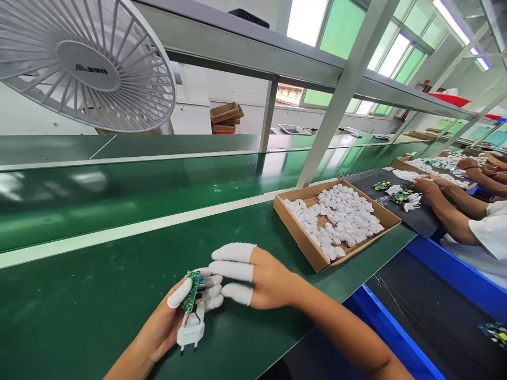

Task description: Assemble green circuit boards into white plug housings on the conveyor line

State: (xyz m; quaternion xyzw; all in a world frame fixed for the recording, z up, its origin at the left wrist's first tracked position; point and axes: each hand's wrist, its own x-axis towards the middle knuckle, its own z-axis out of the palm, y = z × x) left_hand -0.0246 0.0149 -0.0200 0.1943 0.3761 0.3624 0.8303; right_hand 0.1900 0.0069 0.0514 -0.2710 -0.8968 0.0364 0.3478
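Observation:
Between the thumb and fingers of my left hand (166, 322) is a small green circuit board (192, 291), held at a steep tilt. Red and dark wires join it to a white two-pin plug housing (191, 330), which hangs below with its pins pointing down. My right hand (261, 277) reaches in from the right, its fingers stretched out and slightly apart close to my left fingertips. Nothing shows in it; its thumb is mostly hidden. White finger covers sheathe the fingertips of both hands.
A cardboard tray (295, 232) of small white pieces stands right on the green bench (99, 301). Beyond it, a co-worker's hands (430, 184) work near circuit boards (402, 196) on a dark mat. A fan (87, 66) hangs upper left; a slanted metal post (340, 100) rises behind the tray.

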